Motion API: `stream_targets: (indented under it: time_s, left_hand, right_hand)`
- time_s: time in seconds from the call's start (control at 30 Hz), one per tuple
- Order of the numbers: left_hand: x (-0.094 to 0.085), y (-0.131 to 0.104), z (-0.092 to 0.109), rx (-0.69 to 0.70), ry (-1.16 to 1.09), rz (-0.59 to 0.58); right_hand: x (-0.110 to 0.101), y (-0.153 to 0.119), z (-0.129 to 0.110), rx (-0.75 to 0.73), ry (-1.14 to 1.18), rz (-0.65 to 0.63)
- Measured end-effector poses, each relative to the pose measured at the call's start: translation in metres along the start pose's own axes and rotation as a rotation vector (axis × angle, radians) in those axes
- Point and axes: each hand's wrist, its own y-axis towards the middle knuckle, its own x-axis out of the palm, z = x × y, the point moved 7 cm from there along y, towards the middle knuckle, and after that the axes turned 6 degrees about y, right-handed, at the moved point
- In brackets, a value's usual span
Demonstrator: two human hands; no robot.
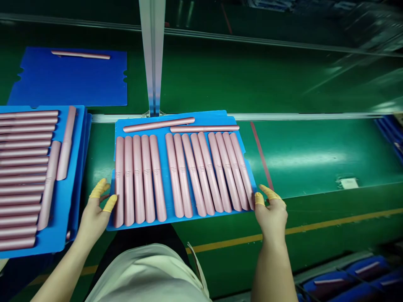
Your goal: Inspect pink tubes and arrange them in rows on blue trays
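In front of me lies a blue plastic sheet (162, 151) carrying a row of pink metallic tubes (198, 176) side by side, with a gap in the row. Two more pink tubes (159, 124) lie crosswise along its far edge. At the sheet's left edge is my left hand (94, 212), with yellow finger covers on the thumb and a finger; the thumb is by the outermost tube. My right hand (271, 214), also in yellow finger covers, grips the near right corner, thumb at the edge and index finger stretched outward. The fingers under the sheet are hidden.
On the left, stacked blue sheets (75, 167) hold more pink tubes (23, 180). Beyond the bench rail, a darker blue sheet (75, 82) bears one tube. A metal post (153, 58) rises behind my sheet. A small white object (349, 183) sits on the green bench (302, 155).
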Motion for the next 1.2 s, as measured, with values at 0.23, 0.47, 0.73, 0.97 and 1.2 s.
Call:
stream_targets:
  time_s: [0.23,0.47,0.73,0.97,1.2]
  left_hand:
    - [0.002,0.023,0.018,-0.202,-0.202,0.006]
    - [0.005,0.052,0.017,-0.322,-0.359,0.054]
    - [0.018,0.080,0.024,-0.306,-0.432,0.072]
    - [0.000,0.074,0.017,-0.291,-0.395,0.201]
    - [-0.032,0.030,-0.022,-0.429,-0.410,0.328]
  right_hand:
    - [0.015,0.003,0.027,0.259,0.122,-0.116]
    - [0.022,0.015,0.038,0.291,0.418,-0.106]
    - [0.026,0.029,0.033,0.320,0.586,-0.148]
    - [0.012,0.003,0.025,0.333,0.636,-0.075]
    - [0.000,-0.036,0.034,0.393,0.569,-0.017]
